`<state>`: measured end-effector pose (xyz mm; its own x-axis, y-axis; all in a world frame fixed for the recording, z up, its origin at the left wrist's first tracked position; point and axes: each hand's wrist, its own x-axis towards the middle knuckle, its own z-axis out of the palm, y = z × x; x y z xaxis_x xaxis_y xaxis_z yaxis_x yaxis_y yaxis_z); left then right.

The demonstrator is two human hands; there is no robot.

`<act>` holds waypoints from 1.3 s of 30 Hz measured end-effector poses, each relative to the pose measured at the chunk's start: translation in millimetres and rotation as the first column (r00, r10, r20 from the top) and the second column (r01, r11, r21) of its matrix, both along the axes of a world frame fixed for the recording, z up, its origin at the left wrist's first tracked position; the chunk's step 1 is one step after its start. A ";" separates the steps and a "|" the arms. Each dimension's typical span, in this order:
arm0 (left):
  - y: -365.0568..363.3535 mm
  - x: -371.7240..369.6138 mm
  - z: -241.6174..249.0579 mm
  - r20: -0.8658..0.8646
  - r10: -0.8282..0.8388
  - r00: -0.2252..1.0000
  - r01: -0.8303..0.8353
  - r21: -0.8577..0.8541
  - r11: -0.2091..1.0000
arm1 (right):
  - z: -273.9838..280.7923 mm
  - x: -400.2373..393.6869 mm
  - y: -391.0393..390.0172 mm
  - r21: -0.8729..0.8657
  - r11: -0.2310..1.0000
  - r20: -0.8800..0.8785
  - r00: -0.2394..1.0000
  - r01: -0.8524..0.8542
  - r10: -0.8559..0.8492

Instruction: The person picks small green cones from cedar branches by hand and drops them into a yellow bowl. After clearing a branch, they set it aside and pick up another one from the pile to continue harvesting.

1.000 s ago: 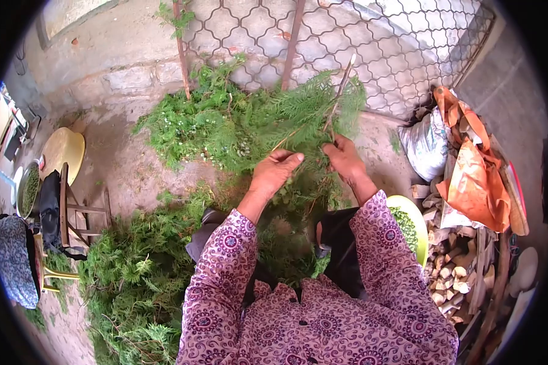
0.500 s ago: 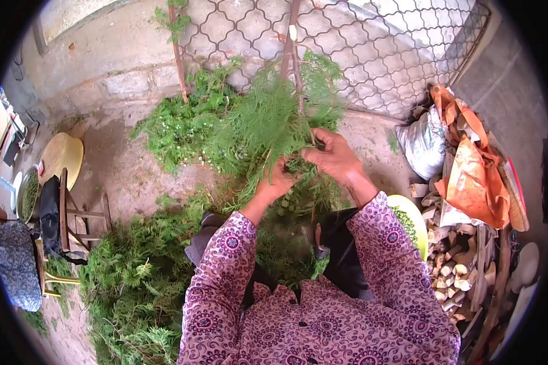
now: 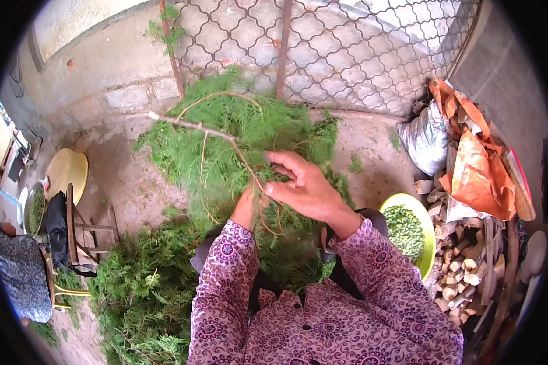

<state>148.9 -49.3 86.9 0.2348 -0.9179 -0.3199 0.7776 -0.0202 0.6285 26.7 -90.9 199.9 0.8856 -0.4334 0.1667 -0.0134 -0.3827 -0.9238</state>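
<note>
A leafy evergreen branch (image 3: pixel 222 135) is held up in front of me, its cut pale end pointing to the upper left. My left hand (image 3: pixel 245 205) is closed around its lower part, with the fingers mostly hidden by stem and leaves. My right hand (image 3: pixel 309 190) bends its fingers and thumb in on the sprigs beside the stem, right against the left hand. Feathery green foliage hangs under and behind both hands. To my right stands a yellow-green bowl (image 3: pixel 431 243) filled with small green pieces (image 3: pixel 403 231).
A large heap of cut greenery (image 3: pixel 143 292) lies at my left. Chopped firewood (image 3: pixel 463 274), an orange bag (image 3: pixel 478 176) and a white sack (image 3: pixel 425 146) are on the right. A metal lattice (image 3: pixel 341 55) leans ahead. Another person's patterned clothing (image 3: pixel 19 274) and a wooden chair (image 3: pixel 91 228) show at left.
The branch has swung from upright to slanting left, and its cut end now points to the upper left. My left hand shifted left and down; the right hand moved left and down too.
</note>
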 end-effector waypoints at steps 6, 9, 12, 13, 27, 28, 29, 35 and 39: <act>-9.2 -0.6 23.8 0.049 -0.022 0.999 0.031 -0.189 0.982 | -17.9 -30.6 24.5 -0.315 0.948 0.084 0.994 -0.039 0.068; -2.3 -24.2 87.5 0.305 0.135 0.943 -0.108 -0.105 0.989 | -34.4 -38.6 43.7 -0.377 0.925 0.066 0.995 -0.049 0.080; -9.0 -10.4 65.2 0.302 0.186 0.935 -0.116 -0.235 0.965 | -47.9 -39.6 54.7 -0.247 0.966 0.088 0.991 -0.080 0.104; -11.1 -3.2 51.9 0.293 0.213 0.932 -0.123 -0.300 0.946 | -51.3 -39.1 55.7 -0.171 0.981 0.099 0.989 -0.091 0.109; -20.8 6.3 59.0 -0.064 0.395 0.916 -0.387 -0.400 0.831 | -19.0 -59.5 -6.5 -0.278 0.960 0.086 0.996 0.023 0.001; -20.7 5.3 62.6 -0.044 0.353 0.935 -0.330 -0.475 0.816 | -7.9 -64.1 -9.9 -0.283 0.959 0.089 0.996 0.019 0.007; -23.8 8.5 50.3 0.026 0.359 0.933 -0.303 -0.482 0.822 | 2.5 -69.2 -13.4 -0.257 0.966 0.107 0.994 0.004 0.024; -18.8 5.4 61.1 0.021 0.210 0.977 -0.155 -0.603 0.782 | 23.0 -64.8 -48.1 -0.186 0.970 0.379 0.922 0.159 -0.079; -25.2 11.4 57.6 0.182 0.310 0.933 -0.189 -0.485 0.854 | 28.4 -53.4 -60.2 0.298 0.954 0.419 0.895 0.026 -0.156</act>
<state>160.3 -74.5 144.4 0.4903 -0.8448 0.2143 0.5375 0.4867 0.6886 -26.7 -151.1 228.3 0.7067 -0.5940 0.3844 0.3898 -0.1265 -0.9122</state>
